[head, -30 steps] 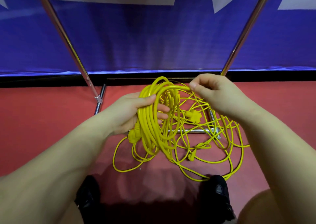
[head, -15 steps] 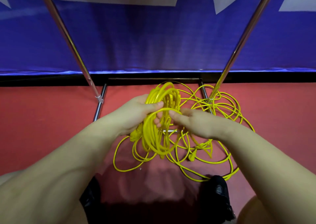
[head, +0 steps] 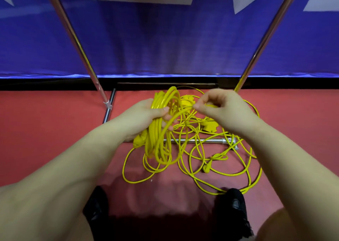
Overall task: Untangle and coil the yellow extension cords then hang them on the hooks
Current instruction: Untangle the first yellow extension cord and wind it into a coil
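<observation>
Going L to R: shiny chrome pole [head: 73,36] is slanting down at abt 10 o'clock, round tube, meeting a darker base rail on the red floor [head: 45,134], which is looking matte w/ a slightly felt-like texture. Behind it, a blue fabric banner [head: 165,42] w/ white shapes is hanging along the top.

Left hand [head: 146,115] is curling around the coiled cord bundle [head: 159,136], thumb pressing across the loops, a plug poking out under the palm. Loops are glossy smooth yellow, thin round cable, hanging in a long oval.

Right hand [head: 220,108], just R of the coil, is pinching a single strand btwn thumb and forefinger, other fingers curled in. That strand is arcing back into the coil.

Rest of the loose cord tangle [head: 211,160] is lying on the floor at centre to 3 o'clock, draped over a horizontal chrome bar [head: 200,140], w/ chunky yellow plug blocks mixed in.

Second chrome pole [head: 266,38] is slanting at 2 o'clock. Black shoes [head: 233,207] at 6 o'clock.

No containers visible.
</observation>
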A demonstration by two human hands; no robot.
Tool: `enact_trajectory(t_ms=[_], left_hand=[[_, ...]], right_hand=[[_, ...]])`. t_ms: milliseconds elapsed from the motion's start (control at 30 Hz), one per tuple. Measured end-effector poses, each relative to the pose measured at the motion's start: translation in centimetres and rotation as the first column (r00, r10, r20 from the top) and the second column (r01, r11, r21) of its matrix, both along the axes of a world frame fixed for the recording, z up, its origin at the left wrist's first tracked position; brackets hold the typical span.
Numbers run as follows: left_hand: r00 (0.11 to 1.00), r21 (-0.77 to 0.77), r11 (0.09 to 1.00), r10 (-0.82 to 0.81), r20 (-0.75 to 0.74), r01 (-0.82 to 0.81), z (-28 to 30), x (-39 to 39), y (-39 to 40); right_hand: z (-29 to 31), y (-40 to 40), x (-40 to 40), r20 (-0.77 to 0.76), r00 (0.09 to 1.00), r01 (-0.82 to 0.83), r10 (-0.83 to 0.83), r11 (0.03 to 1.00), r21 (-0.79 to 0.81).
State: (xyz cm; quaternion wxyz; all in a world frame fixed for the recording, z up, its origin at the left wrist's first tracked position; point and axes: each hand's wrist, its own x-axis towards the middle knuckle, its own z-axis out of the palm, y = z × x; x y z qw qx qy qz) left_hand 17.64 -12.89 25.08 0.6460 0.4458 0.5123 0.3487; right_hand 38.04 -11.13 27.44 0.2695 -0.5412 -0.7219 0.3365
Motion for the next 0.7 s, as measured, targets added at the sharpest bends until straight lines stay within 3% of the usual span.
enact_trajectory(t_ms=[233, 433, 567, 700], left_hand=[[0.985, -0.032, 0.985, -0.167, 0.039, 0.169, 0.2, 1.6, -1.0], [0.968, 0.049, 0.970, -0.232, -0.095, 0.238, -0.3, 1.4, -0.8], [0.984, 0.131, 0.983, -0.108, -0.143, 0.127, -0.5, 0.9, -0.3], [0.989, 0.210, 0.973, 0.118, -0.083, -0.098, 0.0, -0.2, 0.5]], right_hand=[[-0.7, -0.5, -1.3, 0.134, 0.988, -0.073, 0.072, 0.997, 0.001], [-0.3, -0.8, -1.0, 0.267, 0.962, -0.072, 0.061, 0.997, 0.029], [-0.8, -0.7, -0.2, 0.545, 0.804, -0.081, 0.238, 0.952, -0.297], [-2.8, -0.5, 0.7, 0.615, 0.645, -0.094, 0.453, 0.846, -0.524]])
